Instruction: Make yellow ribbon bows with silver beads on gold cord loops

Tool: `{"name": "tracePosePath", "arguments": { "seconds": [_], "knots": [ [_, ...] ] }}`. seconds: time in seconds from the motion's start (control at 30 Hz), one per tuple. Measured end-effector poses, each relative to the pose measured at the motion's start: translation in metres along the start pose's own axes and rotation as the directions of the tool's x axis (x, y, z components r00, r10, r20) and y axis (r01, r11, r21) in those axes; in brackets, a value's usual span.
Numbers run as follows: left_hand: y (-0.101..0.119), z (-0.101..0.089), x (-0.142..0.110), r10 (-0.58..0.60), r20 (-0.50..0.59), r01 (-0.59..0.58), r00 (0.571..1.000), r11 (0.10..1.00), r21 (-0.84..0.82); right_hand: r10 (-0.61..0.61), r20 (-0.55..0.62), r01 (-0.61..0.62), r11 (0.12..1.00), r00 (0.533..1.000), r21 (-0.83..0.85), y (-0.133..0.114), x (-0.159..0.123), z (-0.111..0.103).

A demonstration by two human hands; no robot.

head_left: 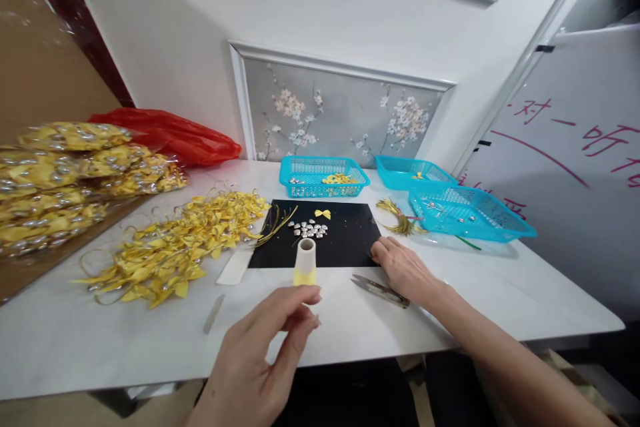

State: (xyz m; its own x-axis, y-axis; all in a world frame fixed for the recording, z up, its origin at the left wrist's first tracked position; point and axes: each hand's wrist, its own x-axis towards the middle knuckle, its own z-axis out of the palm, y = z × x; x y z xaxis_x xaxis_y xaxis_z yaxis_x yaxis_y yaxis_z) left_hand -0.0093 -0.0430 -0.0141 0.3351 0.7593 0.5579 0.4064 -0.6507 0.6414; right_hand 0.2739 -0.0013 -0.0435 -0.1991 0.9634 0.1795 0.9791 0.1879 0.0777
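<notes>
My left hand [267,350] is over the front of the table, its thumb and fingertips curled together in a pinch. Anything between them is too small to make out. Just beyond it stands a white cone spool with yellow thread [305,263]. My right hand [403,267] rests at the right edge of a black mat [345,250], fingers bent and closed; their tips hide whatever they hold. Thread snips [381,291] lie beside that hand. On the mat are several silver heart-shaped beads [309,230], a yellow ribbon bow [323,214] and gold wire strands [275,228].
Yellow bow pieces with wire [185,240] are heaped at left, near bagged ones [55,180] and a red plastic bag [175,137]. Blue baskets [325,163] stand along the back and right [470,213]. A gold wire bundle [403,219] lies right of the mat.
</notes>
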Motion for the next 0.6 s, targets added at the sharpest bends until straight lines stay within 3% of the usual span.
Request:
{"name": "tracePosePath", "arguments": {
  "seconds": [0.2, 0.47, 0.6],
  "knots": [
    [0.005, 0.013, 0.003, 0.069, 0.083, -0.064, 0.994, 0.996, -0.058, 0.09, -0.033, -0.085, 0.988, 0.995, 0.133, 0.012, -0.006, -0.002],
    [0.01, 0.02, 0.005, 0.159, 0.176, -0.145, 0.971, 0.985, -0.091, 0.176, 0.057, -0.185, 0.937, 0.983, 0.297, 0.011, -0.002, -0.007],
    [0.005, 0.019, 0.002, 0.133, 0.133, -0.123, 0.982, 0.989, -0.081, 0.241, 0.081, -0.254, 0.898, 0.967, 0.359, 0.01, 0.003, -0.001]
  ]
}}
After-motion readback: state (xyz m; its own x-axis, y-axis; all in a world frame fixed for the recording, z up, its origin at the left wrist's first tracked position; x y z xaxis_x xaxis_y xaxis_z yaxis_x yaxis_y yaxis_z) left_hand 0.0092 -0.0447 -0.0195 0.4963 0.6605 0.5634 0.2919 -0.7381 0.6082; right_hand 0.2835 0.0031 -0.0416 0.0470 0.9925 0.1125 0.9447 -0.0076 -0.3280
